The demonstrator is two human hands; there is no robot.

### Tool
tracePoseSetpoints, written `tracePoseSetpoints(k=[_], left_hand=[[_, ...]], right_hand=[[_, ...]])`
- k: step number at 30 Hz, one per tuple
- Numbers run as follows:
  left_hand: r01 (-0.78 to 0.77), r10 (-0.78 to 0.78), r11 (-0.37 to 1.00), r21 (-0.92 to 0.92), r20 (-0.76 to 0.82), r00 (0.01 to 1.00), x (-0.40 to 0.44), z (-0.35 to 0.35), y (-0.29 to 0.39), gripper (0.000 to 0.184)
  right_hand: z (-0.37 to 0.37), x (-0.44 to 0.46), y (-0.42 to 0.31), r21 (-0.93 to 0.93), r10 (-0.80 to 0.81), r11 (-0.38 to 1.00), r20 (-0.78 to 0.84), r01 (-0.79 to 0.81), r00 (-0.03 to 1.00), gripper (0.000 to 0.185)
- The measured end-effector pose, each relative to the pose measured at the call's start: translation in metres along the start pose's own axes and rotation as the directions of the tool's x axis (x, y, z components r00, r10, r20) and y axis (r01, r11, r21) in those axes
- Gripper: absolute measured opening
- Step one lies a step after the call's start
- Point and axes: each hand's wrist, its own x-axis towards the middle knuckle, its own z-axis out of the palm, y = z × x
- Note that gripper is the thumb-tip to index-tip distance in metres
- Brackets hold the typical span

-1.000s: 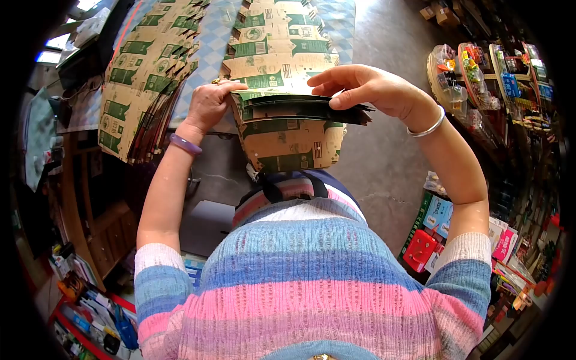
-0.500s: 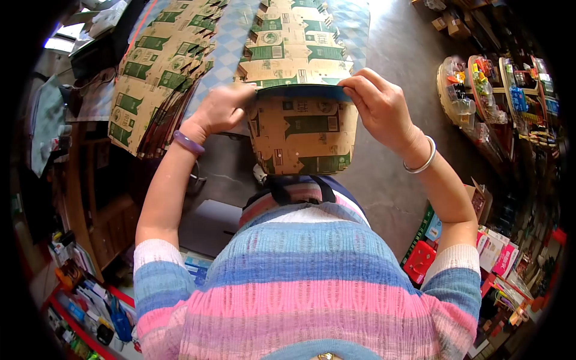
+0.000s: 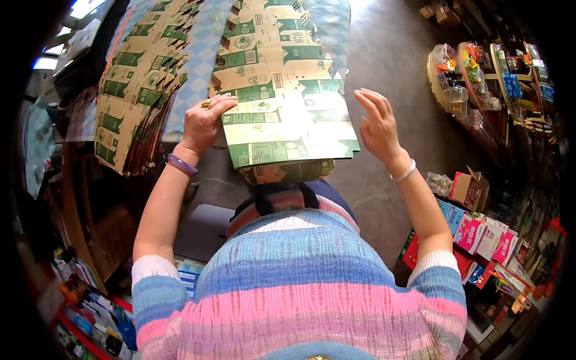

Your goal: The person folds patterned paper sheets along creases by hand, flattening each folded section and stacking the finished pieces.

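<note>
The fingers of the left hand [image 3: 201,127] are bent over the left edge of the top cardboard sheet [image 3: 288,129]; whether they pinch it or only rest there, one cannot tell, since the thumb is not clearly seen. The fingers of the right hand [image 3: 379,129] are extended and hold nothing, just beside the sheet's right edge and apart from it. The sheet, printed in green, lies at the near end of a long row of overlapping sheets [image 3: 261,57], sloping toward the person, with more printed card [image 3: 288,173] showing below its near edge. The step in hand seems to be the handling of this one sheet, guided by the left hand while the right is free. The next move probably calls for the right fingers to meet the right edge, so both sides are controlled evenly and the sheets beneath stay aligned. Further out, the row rests on a checked tablecloth [image 3: 207,36], with a second row of sheets [image 3: 135,90] to the left and loaded shelves [image 3: 510,84] well apart to the right
</note>
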Motion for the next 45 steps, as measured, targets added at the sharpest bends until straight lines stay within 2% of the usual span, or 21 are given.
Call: tracePoseSetpoints(k=[1,5,10,13,16,20,27,30,33,35,36,39,40,41,42,45], left_hand=[[-0.008,0.008,1.0,0.005,0.003,1.0,0.001,0.0,0.0,0.02],[-0.017,0.017,1.0,0.017,0.006,1.0,0.001,0.0,0.001,0.02],[-0.016,0.016,1.0,0.002,-0.001,1.0,0.002,0.001,0.004,0.021],[-0.097,0.099,0.983,0.158,-0.003,0.995,0.0,-0.001,0.009,0.022],[-0.054,0.058,0.992,0.11,-0.032,0.998,-0.005,0.006,0.007,0.025],[-0.052,0.055,0.992,0.114,-0.026,0.998,-0.009,0.004,0.006,0.027],[-0.019,0.023,0.998,0.068,-0.061,0.998,-0.006,0.007,0.006,0.023],[0.02,-0.02,1.0,0.0,-0.04,0.999,-0.003,0.004,0.005,0.023],[0.082,-0.084,0.995,-0.055,-0.035,0.996,-0.001,0.003,0.005,0.021],[0.126,-0.131,0.987,-0.097,-0.037,0.991,0.002,0.004,0.005,0.02],[0.135,-0.145,0.977,-0.165,-0.051,0.988,0.003,0.005,0.001,0.018],[0.127,-0.148,0.977,-0.171,-0.121,0.981,0.002,0.016,-0.013,0.02],[0.271,-0.282,0.953,-0.135,-0.07,0.957,0.01,0.011,-0.001,0.019],[0.334,-0.344,0.93,-0.154,-0.046,0.938,0.016,0.008,0.004,0.018],[0.395,-0.404,0.902,-0.171,-0.02,0.914,0.021,0.007,0.008,0.017],[0.487,-0.49,0.851,-0.194,0.038,0.871,0.024,0.012,-0.001,0.023]], right_hand=[[0.011,0.003,0.012,-0.082,0.034,0.996,0.03,-0.032,0.999,0.049],[0.051,0.016,0.039,0.012,-0.087,0.996,0.1,0.086,0.991,0.046],[0.069,0.021,0.05,-0.03,-0.095,0.995,0.081,0.097,0.992,0.041],[0.071,0.018,0.05,-0.031,-0.103,0.994,0.071,0.106,0.992,0.041],[0.068,0.018,0.048,-0.057,-0.122,0.99,0.079,0.127,0.989,0.038],[0.064,0.025,0.044,-0.042,-0.151,0.988,0.001,0.151,0.989,0.029],[0.062,0.025,0.04,-0.067,-0.146,0.987,0.026,0.148,0.989,0.022],[0.063,0.025,0.034,-0.017,-0.076,0.997,-0.014,0.076,0.997,0.02],[0.064,0.025,0.036,0.104,0.051,0.993,0.035,-0.055,0.998,0.017],[0.062,0.028,0.038,0.145,0.082,0.985,0.064,-0.091,0.995,0.015],[0.061,0.03,0.039,0.17,0.094,0.98,0.082,-0.107,0.992,0.016],[0.066,0.032,0.044,0.249,0.201,0.943,0.099,-0.22,0.975,0.016],[0.066,0.034,0.043,0.266,0.233,0.932,0.083,-0.247,0.969,0.015],[0.066,0.036,0.043,0.283,0.265,0.919,0.069,-0.274,0.962,0.015],[0.067,0.038,0.044,0.269,0.411,0.857,0.159,-0.44,0.898,0.022],[0.075,0.046,0.045,0.347,0.589,0.694,0.229,-0.631,0.775,0.028]])
